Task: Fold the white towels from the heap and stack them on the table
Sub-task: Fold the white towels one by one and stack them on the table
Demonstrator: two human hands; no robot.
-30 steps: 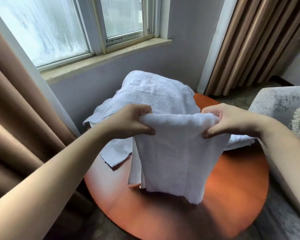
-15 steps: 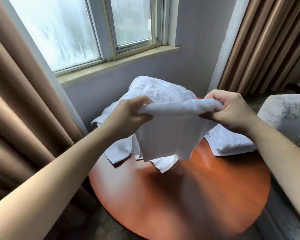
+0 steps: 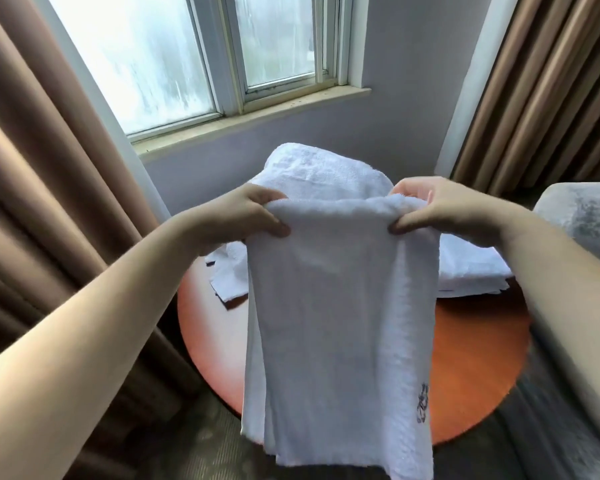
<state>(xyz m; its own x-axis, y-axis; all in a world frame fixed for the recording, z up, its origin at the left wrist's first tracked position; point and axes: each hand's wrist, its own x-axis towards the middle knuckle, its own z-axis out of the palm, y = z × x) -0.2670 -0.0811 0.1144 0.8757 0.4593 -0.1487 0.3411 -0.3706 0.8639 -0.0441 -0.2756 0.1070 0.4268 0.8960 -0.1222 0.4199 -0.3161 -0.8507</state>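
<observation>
We hold one white towel (image 3: 340, 323) up in front of the round table (image 3: 478, 362) by its top fold. Our left hand (image 3: 250, 216) pinches the left end of that fold, thumb in front and fingers curled behind. Our right hand (image 3: 440, 209) pinches the right end the same way. The hands are apart, with the fold stretched level between them.

The towel hangs doubled and covers the table's near rim. A small dark embroidered mark (image 3: 422, 403) sits near its lower right edge. Whether the hanging cloth touches the table, we cannot tell.

Behind the held towel, the heap (image 3: 323, 171) of white towels lies at the table's far side and spills leftward. A folded stack (image 3: 471, 271) rests at the far right, partly hidden by our right forearm.

A window (image 3: 187, 57) stands between brown curtains (image 3: 49, 168). A grey armchair (image 3: 586, 216) sits at right.
</observation>
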